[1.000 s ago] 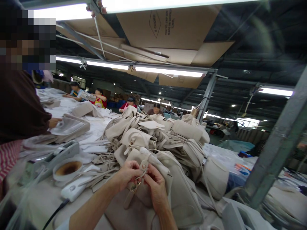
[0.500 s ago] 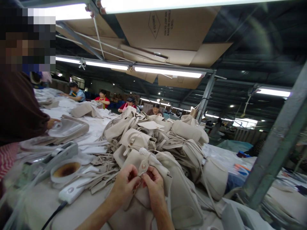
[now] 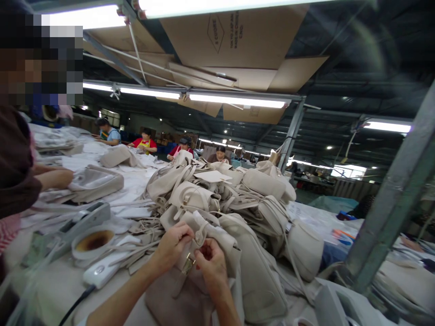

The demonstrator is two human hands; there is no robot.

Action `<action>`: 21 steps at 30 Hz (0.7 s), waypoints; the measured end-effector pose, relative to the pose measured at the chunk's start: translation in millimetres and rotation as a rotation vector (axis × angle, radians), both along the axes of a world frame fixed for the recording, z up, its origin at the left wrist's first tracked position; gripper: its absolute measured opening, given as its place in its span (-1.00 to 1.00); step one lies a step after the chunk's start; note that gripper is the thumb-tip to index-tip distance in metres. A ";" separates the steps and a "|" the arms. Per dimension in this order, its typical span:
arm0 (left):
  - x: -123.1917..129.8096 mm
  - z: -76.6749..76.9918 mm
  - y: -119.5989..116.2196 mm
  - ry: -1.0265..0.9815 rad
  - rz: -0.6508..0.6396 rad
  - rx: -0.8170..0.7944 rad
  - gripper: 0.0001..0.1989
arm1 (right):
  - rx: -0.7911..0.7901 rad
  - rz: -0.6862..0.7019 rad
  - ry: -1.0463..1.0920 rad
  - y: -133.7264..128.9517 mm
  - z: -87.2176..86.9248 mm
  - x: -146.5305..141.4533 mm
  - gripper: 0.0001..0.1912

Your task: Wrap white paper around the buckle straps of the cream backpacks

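Beige bag [image 3: 190, 290] lies before heaped bags [image 3: 217, 190], beside loose straps [image 3: 149, 232].

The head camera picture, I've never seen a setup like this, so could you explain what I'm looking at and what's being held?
There's no machine: the left hand and right hand are one person's bare hands, seen from a camera worn on their head, facing forward and down. The fingertips are close together by a beige tab on a bag, with a gold-coloured clasp just below. Exactly what each hand pinches is too small to tell. On the work surface are a large pile of beige bags, a round dish with something brown in it, and a white device with a black cord. Another person is working at the left.
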State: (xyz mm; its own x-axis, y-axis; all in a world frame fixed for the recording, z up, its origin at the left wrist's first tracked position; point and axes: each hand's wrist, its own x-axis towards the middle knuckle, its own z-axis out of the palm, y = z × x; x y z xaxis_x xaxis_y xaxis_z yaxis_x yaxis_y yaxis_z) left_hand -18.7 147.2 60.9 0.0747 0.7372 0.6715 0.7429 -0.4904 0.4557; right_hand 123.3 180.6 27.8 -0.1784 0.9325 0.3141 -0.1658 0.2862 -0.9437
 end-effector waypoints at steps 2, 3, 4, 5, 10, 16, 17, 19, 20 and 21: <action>4.1 -3.6 0.4 0.152 0.041 0.106 -0.79 | -0.023 0.015 -0.025 -0.6 -1.4 2.5 -0.86; 6.0 -5.8 -0.2 0.260 0.057 0.174 -0.79 | -0.030 0.018 -0.029 -0.5 -2.0 4.1 -0.86; 7.3 -8.0 -1.1 0.360 0.068 0.235 -0.79 | -0.033 0.017 -0.028 -0.4 -2.5 5.6 -0.84; 8.1 -10.2 -2.1 0.433 0.080 0.282 -0.78 | -0.032 0.011 -0.022 -0.2 -3.3 6.7 -0.82; 9.0 -15.8 -3.0 0.480 0.097 0.336 -0.75 | 0.022 -0.055 -0.024 -0.6 -11.6 1.6 -0.73; 24.8 1.3 4.2 0.051 0.082 0.156 -0.80 | 0.183 -0.140 -0.184 -12.7 -31.6 -11.1 -0.93; 26.3 5.7 5.4 -0.015 0.067 0.130 -0.82 | 0.215 -0.123 -0.214 -15.7 -34.6 -11.4 -0.98; 26.1 12.6 6.9 -0.105 0.059 0.086 -0.87 | 0.261 -0.084 -0.259 -21.6 -38.6 -10.1 -0.95; 24.8 14.3 7.2 -0.136 0.066 0.063 -0.89 | 0.270 -0.064 -0.273 -24.2 -39.5 -8.5 -0.93; 23.1 14.5 7.2 -0.167 0.077 0.037 -0.91 | 0.271 -0.045 -0.285 -26.8 -39.8 -6.4 -0.91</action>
State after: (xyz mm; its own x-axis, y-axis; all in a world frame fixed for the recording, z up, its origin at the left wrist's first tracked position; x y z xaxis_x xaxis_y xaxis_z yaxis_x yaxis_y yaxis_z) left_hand 4.4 154.4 75.4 -0.0962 0.7111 0.6965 0.6943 -0.4535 0.5589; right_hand 116.9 153.9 -12.0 -0.2544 0.8316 0.4936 0.1102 0.5320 -0.8395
